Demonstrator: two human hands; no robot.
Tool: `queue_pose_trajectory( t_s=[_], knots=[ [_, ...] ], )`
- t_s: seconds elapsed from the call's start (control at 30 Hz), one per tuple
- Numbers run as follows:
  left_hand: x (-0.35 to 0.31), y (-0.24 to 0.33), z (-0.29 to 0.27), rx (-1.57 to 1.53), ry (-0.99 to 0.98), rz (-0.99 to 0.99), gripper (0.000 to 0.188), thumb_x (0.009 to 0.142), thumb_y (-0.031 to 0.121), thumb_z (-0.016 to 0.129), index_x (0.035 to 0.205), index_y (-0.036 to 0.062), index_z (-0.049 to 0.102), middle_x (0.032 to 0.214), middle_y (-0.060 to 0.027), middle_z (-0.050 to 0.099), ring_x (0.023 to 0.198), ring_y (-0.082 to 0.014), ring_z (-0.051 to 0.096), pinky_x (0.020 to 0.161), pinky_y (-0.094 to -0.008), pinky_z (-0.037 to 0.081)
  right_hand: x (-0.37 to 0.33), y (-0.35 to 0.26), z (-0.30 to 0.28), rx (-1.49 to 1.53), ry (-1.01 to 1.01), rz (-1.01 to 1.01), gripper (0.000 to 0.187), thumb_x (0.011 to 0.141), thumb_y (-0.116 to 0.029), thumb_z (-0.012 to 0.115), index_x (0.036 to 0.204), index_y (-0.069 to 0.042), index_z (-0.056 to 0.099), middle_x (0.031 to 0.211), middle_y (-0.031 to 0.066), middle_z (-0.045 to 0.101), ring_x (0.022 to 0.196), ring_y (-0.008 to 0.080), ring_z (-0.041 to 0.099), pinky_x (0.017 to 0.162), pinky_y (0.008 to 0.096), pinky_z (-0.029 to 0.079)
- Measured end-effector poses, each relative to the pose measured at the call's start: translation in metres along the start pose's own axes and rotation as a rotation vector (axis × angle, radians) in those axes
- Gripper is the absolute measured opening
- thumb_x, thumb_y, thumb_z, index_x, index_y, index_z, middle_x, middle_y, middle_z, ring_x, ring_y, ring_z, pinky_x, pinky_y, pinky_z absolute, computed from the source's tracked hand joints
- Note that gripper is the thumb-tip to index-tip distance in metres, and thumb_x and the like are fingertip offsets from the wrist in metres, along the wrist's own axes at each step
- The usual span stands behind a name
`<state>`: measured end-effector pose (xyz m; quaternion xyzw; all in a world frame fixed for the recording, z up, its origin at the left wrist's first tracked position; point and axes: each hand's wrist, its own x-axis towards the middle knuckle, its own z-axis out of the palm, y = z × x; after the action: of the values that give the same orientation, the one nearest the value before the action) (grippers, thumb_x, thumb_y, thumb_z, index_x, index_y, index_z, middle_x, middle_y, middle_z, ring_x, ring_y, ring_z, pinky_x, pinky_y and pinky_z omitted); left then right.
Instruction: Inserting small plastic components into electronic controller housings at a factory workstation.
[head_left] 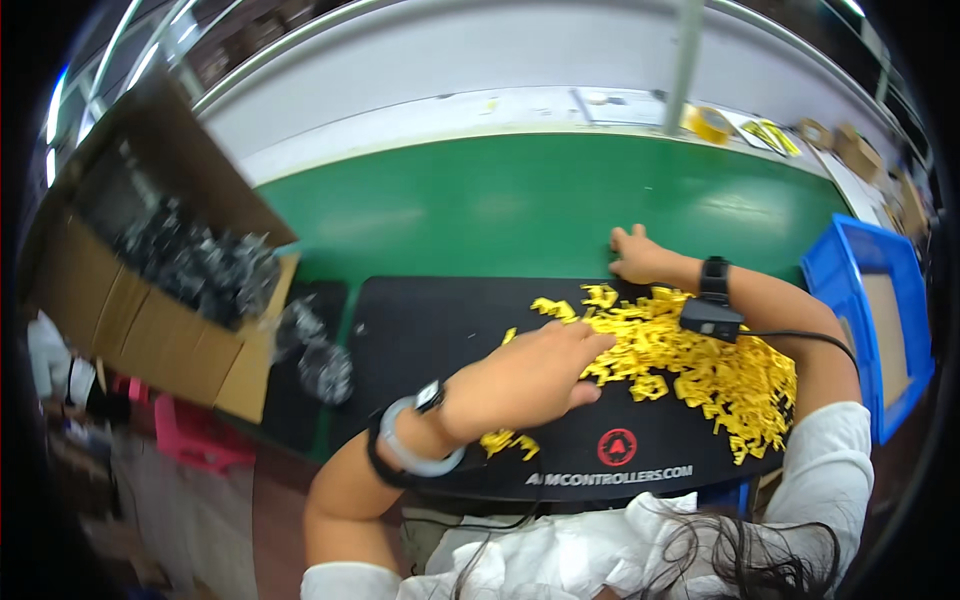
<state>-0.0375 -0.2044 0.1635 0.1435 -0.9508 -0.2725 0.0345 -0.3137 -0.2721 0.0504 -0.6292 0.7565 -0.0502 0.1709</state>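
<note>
Yellow pieces (700,375), small, bent, many: we find them in a loose heap on the right half of the mat, with a few strays near its front edge, left of the middle, and a few along the heap's left side.

Left hand (525,375): palm down over the mat at the heap's left side, fingers extended and close together, thumb apart. We see nothing gripped; its underside is hidden, so we cannot tell whether it touches a piece.

Right hand (640,255): past the mat's far edge, above the green desk (480,210), fingers loosely spread and partly bent, pointing left. We see nothing in it. Its forearm crosses over the heap.

Wristwear: a black box (711,318) with a cable at the right forearm; a pale band (415,445) at the left wrist.

Mat (430,310): black, with a red round mark and pale lettering near its front edge.

Cardboard box (165,320): left of the mat, open, tilted, holding clear plastic bags (200,265) with dark contents. One similar bag (325,370) lies just outside it, beside the mat.

Blue bin (868,300): right of the heap.

Yellow tape roll (708,125): on the ledge behind the desk.

Pink stool (200,435): on the floor at lower left.
</note>
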Motion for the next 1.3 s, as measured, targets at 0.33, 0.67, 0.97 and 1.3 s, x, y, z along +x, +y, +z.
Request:
queue_pose_trajectory(
  t_s=[0.33, 0.67, 0.97, 1.3],
  knots=[
    [-0.022, -0.066, -0.045, -0.215, 0.64, -0.039, 0.036, 0.082, 0.013, 0.065, 0.116, 0.0018, 0.058, 0.11, -0.0105, 0.062, 0.092, -0.0168, 0.06, 0.075, -0.0288, 0.049, -0.009, -0.04, -0.029, 0.617, -0.058, -0.148, 0.005, 0.075, -0.005, 0.06, 0.071, -0.005, 0.057, 0.067, 0.0, 0.057, 0.059, 0.0071, 0.052, 0.051, 0.0231, 0.043],
    [-0.123, -0.065, -0.073, -0.473, 0.948, -0.232, 0.033, 0.084, 0.009, 0.061, 0.116, -0.0014, 0.057, 0.112, -0.0102, 0.061, 0.099, -0.0172, 0.058, 0.08, -0.0263, 0.048, -0.17, -0.084, -0.001, -0.02, 0.378, -0.372, 0.033, 0.075, -0.017, 0.071, 0.103, -0.004, 0.059, 0.12, 0.0162, 0.049, 0.111, 0.0348, 0.047, 0.092, 0.0412, 0.041],
    [-0.098, -0.097, -0.085, -0.532, 1.425, -0.104, 0.022, 0.091, 0.013, 0.056, 0.109, 0.0006, 0.059, 0.104, -0.0065, 0.063, 0.088, -0.0115, 0.06, 0.07, -0.0211, 0.047, -0.188, -0.227, 0.115, -0.068, 0.29, -0.816, 0.041, 0.083, -0.026, 0.056, 0.118, -0.007, 0.049, 0.131, 0.0145, 0.042, 0.125, 0.0304, 0.039, 0.098, 0.055, 0.032],
    [-0.057, -0.075, -0.15, -0.282, 1.49, 0.165, 0.021, 0.089, 0.015, 0.059, 0.105, 0.0022, 0.064, 0.099, -0.0091, 0.067, 0.085, -0.0154, 0.063, 0.071, -0.0259, 0.047, -0.133, -0.227, 0.073, -0.223, 0.631, -0.528, 0.024, 0.078, -0.017, 0.062, 0.1, -0.014, 0.051, 0.081, 0.0049, 0.046, 0.079, 0.0219, 0.049, 0.079, 0.0391, 0.034]
  ],
)
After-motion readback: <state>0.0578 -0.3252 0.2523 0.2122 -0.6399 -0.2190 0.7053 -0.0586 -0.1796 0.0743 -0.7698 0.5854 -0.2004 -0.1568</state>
